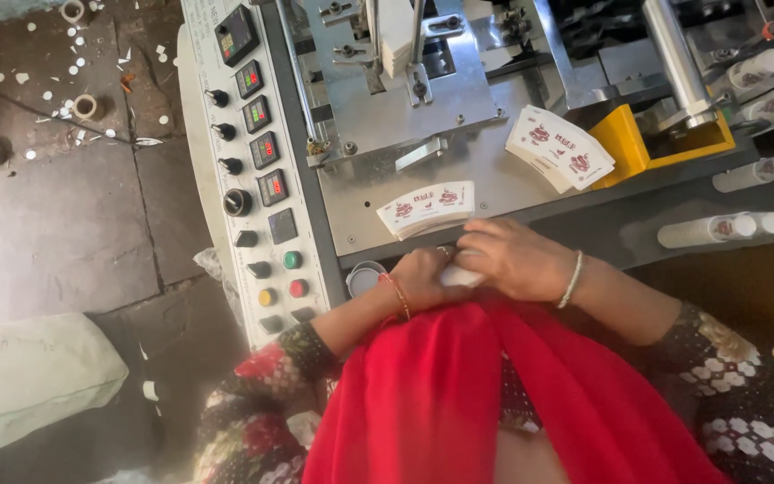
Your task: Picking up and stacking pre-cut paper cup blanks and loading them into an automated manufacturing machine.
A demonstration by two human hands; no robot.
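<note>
A: Nearest the body, both hands are meeting at the desk edge. The left hand (pixel 423 278) and right hand (pixel 517 260) are closing together on a small white piece (pixel 460 277), fingers curled over it.

B: Step?

A: I'm reading it as handling that piece before loading. Just beyond, a fanned stack of printed blanks (pixel 426 208) is lying on the steel plate (pixel 485 170); a second stack (pixel 559 148) is sitting farther right. The next move is calling for a clean pinch on one stack.

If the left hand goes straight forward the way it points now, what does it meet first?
Probably the fanned stack of printed paper cup blanks just ahead of the left hand on the metal machine table; depth is unclear.
</note>
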